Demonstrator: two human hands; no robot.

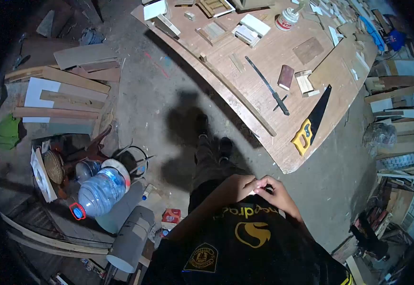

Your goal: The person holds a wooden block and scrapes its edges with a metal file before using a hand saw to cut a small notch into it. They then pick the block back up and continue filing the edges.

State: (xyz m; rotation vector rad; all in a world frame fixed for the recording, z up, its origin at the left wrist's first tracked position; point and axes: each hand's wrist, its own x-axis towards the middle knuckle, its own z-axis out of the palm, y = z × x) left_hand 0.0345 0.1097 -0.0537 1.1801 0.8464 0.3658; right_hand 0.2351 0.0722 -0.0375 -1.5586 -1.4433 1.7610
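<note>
Both hands meet in front of my black shirt, over the belly. My left hand (242,186) is closed, its fingers bent against the fingers of the other. My right hand (270,189) pinches with thumb and forefinger, touching the left fingertips. A small pale bit (252,193) shows between them, too small to name. Nearest to the hands on the tabletop (245,95) lies a handsaw (312,122) with a yellow handle. Beside it are a narrow black saw (267,85), a dark red block (285,77) and a small wooden frame (306,83).
A large water bottle (101,192) lies at left near a grey cylinder (130,240). Boards (64,97) are piled on the left floor, with more wood stacked at right. A white tub (287,19) and wooden pieces sit farther back on the table. A long strip (238,95) runs along its edge.
</note>
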